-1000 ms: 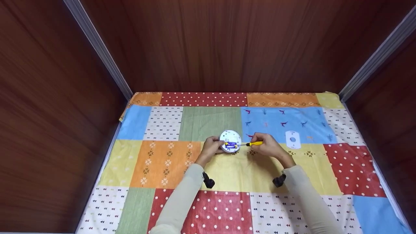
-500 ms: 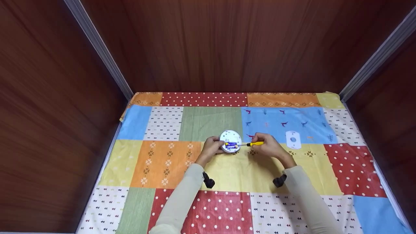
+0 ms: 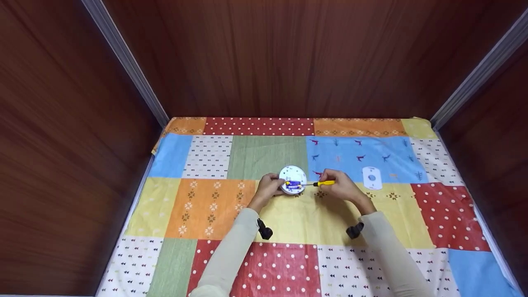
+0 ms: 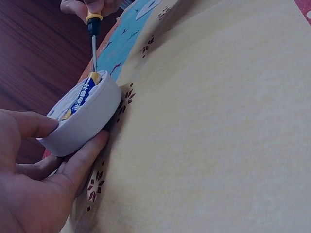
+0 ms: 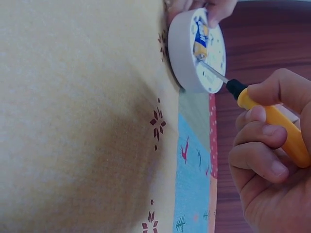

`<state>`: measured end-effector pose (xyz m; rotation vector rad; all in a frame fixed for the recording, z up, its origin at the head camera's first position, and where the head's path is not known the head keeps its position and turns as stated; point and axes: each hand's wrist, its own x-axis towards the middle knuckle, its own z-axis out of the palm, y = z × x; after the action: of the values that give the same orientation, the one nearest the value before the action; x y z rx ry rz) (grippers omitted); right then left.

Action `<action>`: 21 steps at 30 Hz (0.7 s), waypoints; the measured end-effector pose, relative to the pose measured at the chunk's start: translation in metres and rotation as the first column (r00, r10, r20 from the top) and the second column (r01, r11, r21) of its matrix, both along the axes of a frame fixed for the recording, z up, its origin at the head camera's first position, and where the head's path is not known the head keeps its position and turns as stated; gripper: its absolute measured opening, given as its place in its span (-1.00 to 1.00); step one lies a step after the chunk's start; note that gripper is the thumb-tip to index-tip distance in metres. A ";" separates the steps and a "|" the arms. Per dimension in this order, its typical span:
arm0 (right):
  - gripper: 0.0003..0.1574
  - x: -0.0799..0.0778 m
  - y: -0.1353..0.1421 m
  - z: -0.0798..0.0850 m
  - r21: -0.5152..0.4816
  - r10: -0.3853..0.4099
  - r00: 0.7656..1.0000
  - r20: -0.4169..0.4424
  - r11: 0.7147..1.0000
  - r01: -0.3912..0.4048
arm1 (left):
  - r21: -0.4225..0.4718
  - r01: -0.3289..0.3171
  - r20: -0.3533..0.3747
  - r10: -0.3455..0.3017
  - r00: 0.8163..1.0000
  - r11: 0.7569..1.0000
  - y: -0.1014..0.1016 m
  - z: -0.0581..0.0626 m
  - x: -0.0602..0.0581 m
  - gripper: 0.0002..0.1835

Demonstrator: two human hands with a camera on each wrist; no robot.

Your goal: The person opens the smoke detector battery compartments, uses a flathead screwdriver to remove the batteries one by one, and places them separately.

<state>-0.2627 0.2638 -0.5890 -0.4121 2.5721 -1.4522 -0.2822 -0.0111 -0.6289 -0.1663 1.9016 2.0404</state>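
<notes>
My left hand [image 4: 43, 170] grips a round white battery-powered device [image 4: 87, 124] by its edge, thumb on the open face and fingers underneath. The device is tilted up from the tablecloth. Blue and yellow batteries [image 3: 293, 185] lie in its compartment. With thumb and fingers curled, my right hand [image 5: 272, 145] holds a screwdriver [image 5: 286, 131] with a yellow handle and black collar. In the right wrist view its metal shaft reaches the end of a battery [image 5: 200, 41] at the compartment's edge.
A white plate [image 3: 372, 177] with a round center hole lies on the patchwork tablecloth [image 3: 222, 206], right of my right hand. Dark wooden panels [image 3: 268, 57] stand behind the table and along both sides, with metal strips [image 3: 128, 60] at the corners.
Both hands stay almost in place. The screwdriver and the device shift only very slightly; the tip stays at the battery compartment.
</notes>
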 end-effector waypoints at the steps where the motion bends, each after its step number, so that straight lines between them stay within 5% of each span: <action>1: -0.92 0.000 0.000 0.000 -0.003 0.000 1.000 0.003 1.000 0.000 | -0.002 -0.001 0.000 0.001 1.000 1.000 0.000 0.000 0.000 -0.59; 21: -0.84 0.002 0.004 0.002 0.025 -0.074 0.997 0.020 0.997 0.074 | -0.057 0.012 -0.028 -0.013 1.000 0.998 0.000 0.002 -0.002 -0.52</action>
<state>-0.2610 0.2673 -0.5872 -0.2995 2.6118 -1.4394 -0.2843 -0.0111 -0.6270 -0.1392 1.9736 1.9924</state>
